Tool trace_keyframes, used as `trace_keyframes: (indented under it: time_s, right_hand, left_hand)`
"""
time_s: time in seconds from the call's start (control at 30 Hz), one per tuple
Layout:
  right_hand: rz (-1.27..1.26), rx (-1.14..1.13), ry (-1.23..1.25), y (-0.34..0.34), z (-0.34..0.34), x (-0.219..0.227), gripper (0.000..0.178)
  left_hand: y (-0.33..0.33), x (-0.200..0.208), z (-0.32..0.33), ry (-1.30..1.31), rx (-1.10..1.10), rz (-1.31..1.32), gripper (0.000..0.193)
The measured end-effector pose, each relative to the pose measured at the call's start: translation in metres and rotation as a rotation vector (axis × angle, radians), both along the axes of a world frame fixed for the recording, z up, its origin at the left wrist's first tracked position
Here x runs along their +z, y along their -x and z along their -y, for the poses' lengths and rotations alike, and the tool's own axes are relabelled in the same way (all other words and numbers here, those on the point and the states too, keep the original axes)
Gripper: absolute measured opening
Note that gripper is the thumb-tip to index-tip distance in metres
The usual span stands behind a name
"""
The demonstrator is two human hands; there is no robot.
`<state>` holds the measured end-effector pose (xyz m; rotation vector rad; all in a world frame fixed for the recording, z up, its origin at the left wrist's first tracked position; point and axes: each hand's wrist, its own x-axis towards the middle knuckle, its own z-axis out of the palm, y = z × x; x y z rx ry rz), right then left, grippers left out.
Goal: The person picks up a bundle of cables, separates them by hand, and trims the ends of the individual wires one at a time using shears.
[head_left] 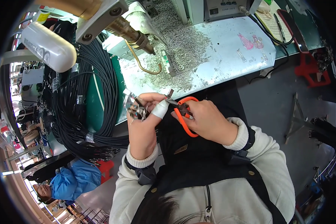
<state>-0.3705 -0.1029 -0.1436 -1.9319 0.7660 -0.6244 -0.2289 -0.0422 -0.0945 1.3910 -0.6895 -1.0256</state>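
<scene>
My left hand (pixel 143 125) is closed, its thumb wrapped in white tape. Between its thumb and fingers is a small metal piece (pixel 170 93), its exact kind too small to make out. A cluster of shiny small metal parts (pixel 136 108) sits at the same hand's fingers. My right hand (pixel 211 121) grips an orange-handled cutting tool (pixel 183 121), scissors or nippers, with bowed handles. Its dark jaws point left and reach the taped thumb and the metal piece. Both hands are in front of the table's near edge, above my dark apron (pixel 171 156).
Many small metal pins (pixel 179 41) are heaped on the pale worktable (pixel 227 56). Above it hangs a machine head with a brass-coloured nozzle (pixel 132 37). Coiled black cables (pixel 112 74) lie to the left. A person in blue (pixel 74 179) sits at lower left; a red stool (pixel 311 71) stands right.
</scene>
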Motion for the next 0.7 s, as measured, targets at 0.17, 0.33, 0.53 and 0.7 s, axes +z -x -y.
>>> trace_keyframes:
  time_s: [0.17,0.33,0.53,0.7]
  right_hand:
    - [0.201,-0.042,-0.62,0.003,0.008,0.015,0.023]
    - [0.388,-0.258,-0.635,-0.01,0.033,0.031,0.023]
    - [0.257,-0.205,-0.51,-0.033,0.068,0.028,0.022]
    - [0.229,-0.141,-0.568,-0.034,0.075,0.031,0.022]
  left_hand:
    - [-0.023,-0.009,0.028,-0.107,-0.131,-0.348,0.013]
    - [-0.032,-0.01,0.057,-0.16,-0.094,-0.45,0.014]
    - [-0.039,-0.01,0.065,-0.167,-0.099,-0.446,0.013]
    - [-0.046,-0.012,0.066,-0.164,-0.124,-0.418,0.012]
